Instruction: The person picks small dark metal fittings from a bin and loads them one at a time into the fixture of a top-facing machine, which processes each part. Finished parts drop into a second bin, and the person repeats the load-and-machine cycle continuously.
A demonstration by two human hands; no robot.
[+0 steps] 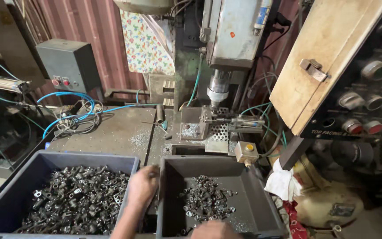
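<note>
My left hand [141, 186] is between two grey plastic bins, its fingers curled by the top left corner of the right bin [261, 208]. Whether it holds a small part is unclear. The left bin [5, 199] holds a deep heap of small dark metal parts [74, 201]. A thinner scatter of similar metal parts [206, 201] covers the floor of the right bin. Only the back of my right hand [215, 230] shows, at the bottom edge over the near side of the right bin, and its fingers are hidden.
Behind the bins stands a drilling machine with its spindle [218, 88] over a clamp fixture [219, 126] on a steel table [116, 132] strewn with chips. Blue hoses [67, 108] and a grey switch box [67, 64] are at left, a button panel [368, 102] and white rag [284, 183] at right.
</note>
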